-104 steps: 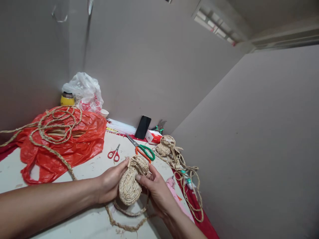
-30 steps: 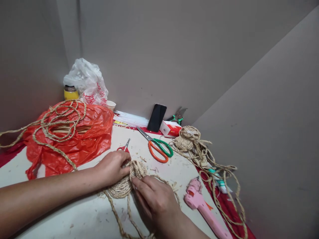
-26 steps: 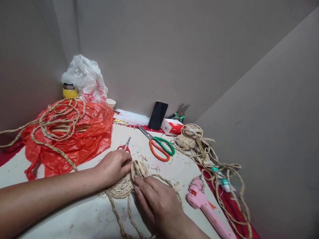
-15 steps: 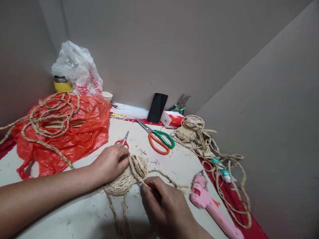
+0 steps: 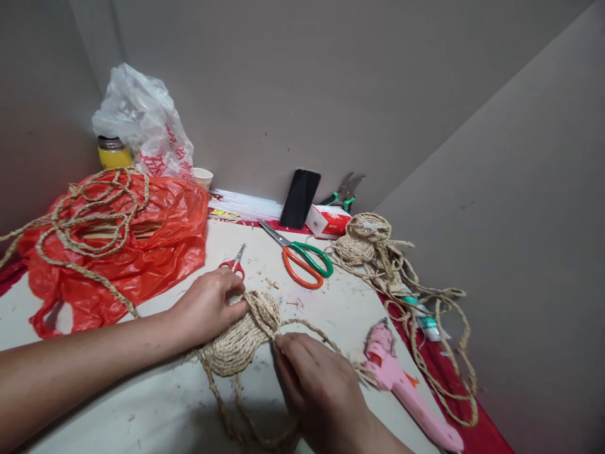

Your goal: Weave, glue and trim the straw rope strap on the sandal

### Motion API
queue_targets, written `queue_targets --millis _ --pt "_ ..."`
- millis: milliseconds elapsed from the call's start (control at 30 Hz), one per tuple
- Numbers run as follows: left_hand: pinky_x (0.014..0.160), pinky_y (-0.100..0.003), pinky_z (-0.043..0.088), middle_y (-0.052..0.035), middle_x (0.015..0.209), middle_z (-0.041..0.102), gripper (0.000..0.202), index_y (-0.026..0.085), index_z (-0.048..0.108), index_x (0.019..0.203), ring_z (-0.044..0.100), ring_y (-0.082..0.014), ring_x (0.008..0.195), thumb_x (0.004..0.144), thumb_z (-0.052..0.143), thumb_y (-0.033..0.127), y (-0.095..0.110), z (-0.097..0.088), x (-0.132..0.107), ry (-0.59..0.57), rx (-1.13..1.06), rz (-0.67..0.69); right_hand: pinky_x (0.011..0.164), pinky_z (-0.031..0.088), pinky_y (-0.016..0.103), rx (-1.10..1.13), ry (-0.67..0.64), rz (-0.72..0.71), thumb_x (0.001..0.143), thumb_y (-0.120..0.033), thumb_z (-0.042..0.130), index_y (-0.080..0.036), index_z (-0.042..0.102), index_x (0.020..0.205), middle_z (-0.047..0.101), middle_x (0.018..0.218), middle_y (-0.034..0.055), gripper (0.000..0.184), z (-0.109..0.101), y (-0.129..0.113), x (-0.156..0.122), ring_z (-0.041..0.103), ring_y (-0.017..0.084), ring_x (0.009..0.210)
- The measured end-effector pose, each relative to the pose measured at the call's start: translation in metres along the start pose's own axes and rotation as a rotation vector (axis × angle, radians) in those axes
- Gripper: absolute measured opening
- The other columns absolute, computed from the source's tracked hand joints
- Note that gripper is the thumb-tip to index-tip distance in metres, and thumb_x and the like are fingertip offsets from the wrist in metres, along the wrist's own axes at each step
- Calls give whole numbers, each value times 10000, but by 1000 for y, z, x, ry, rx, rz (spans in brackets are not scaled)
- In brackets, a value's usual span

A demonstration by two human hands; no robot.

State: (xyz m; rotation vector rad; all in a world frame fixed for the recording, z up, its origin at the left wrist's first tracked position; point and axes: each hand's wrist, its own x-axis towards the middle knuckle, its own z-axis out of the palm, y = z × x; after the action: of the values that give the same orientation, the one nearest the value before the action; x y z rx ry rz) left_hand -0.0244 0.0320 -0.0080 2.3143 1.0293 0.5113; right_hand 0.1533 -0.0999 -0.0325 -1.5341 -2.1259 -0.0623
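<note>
On the pale tabletop lies a woven straw-rope piece (image 5: 236,347), shaped like a small slipper with a raised band at its right end. My left hand (image 5: 215,306) is closed on its upper edge, thumb and fingers pinching the rope weave. At the right end of the piece, my right hand (image 5: 319,378) is closed on a braided rope strand where it meets the band; the fingertips are partly hidden. A loose rope (image 5: 307,325) runs right behind my right hand, and other rope ends hang toward the front of the table.
Small red scissors (image 5: 235,261) and large orange-and-green scissors (image 5: 302,258) lie beyond the hands. A pink glue gun (image 5: 401,391) rests at right. Farther out are a rope bundle (image 5: 368,243), a phone (image 5: 300,198), and a red plastic bag (image 5: 174,258) with coiled rope on top.
My right hand has shifted slightly right and turned, drawing the strand close against the band. My left hand keeps its hold on the woven piece. The view has tilted slightly.
</note>
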Motion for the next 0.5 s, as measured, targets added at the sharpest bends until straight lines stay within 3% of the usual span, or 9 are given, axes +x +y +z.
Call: queue_targets --millis 133,300,500 --pt "661 -278 451 -58 833 594 119 151 600 823 561 -179 729 768 589 255 3 -1 -4 8 115 27 620 422 256 10 34 7 899 -91 470 -187 578 787 606 682 43 183 3 2 1 574 161 633" --pt "666 -365 522 -148 1189 540 275 156 575 1049 631 -227 780 845 524 334 10 -4 -12 11 394 95 627 404 259 64 91 -11 899 -79 473 -185 577 804 599 689 30 176 5 4 1 557 158 640" --pt "772 -392 547 -183 1215 531 340 140 559 1156 602 -287 1000 844 536 273 8 -1 -13 137 510 286 634 405 257 132 100 -6 901 -81 473 -190 559 817 602 715 28 163 5 4 6 558 160 666"
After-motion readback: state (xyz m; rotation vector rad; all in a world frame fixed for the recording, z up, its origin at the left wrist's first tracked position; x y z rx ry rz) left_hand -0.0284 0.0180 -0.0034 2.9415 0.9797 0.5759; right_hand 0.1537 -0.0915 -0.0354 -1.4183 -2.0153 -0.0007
